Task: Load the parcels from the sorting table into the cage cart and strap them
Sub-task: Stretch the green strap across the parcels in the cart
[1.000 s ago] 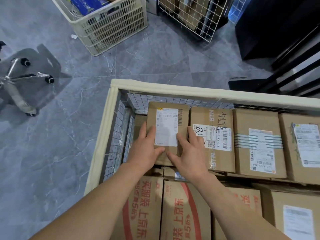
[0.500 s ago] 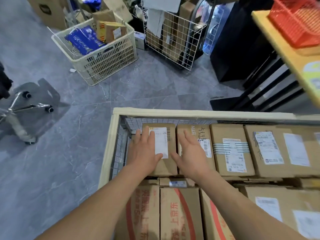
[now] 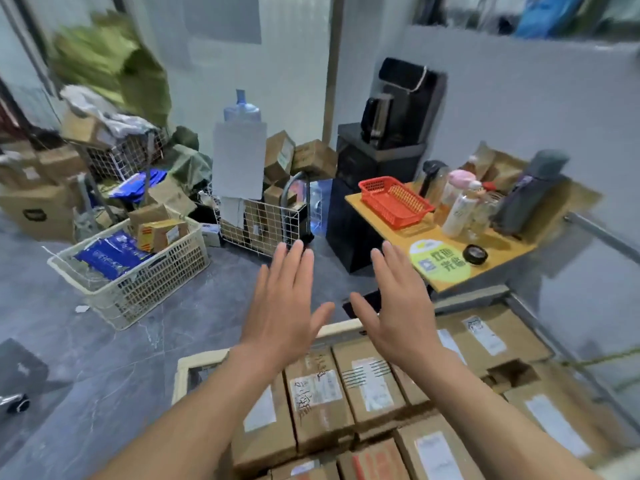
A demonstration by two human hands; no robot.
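The left hand [image 3: 284, 306] and right hand [image 3: 398, 306] hang flat-fingered in open air above the far edge of the cage cart [image 3: 199, 360], touching nothing. Parcels [image 3: 370, 386] pack the cart from its far left corner rightward, seemingly to rim height, though blur hides any gaps. The table [image 3: 502, 268] crowds the far right corner, and the floor [image 3: 104, 368] past the left edge lies bare up to the plastic basket [image 3: 138, 289].

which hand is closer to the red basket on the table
Right. The right hand hovers open just below the red basket in view; the left hand hovers farther off to the basket's left.
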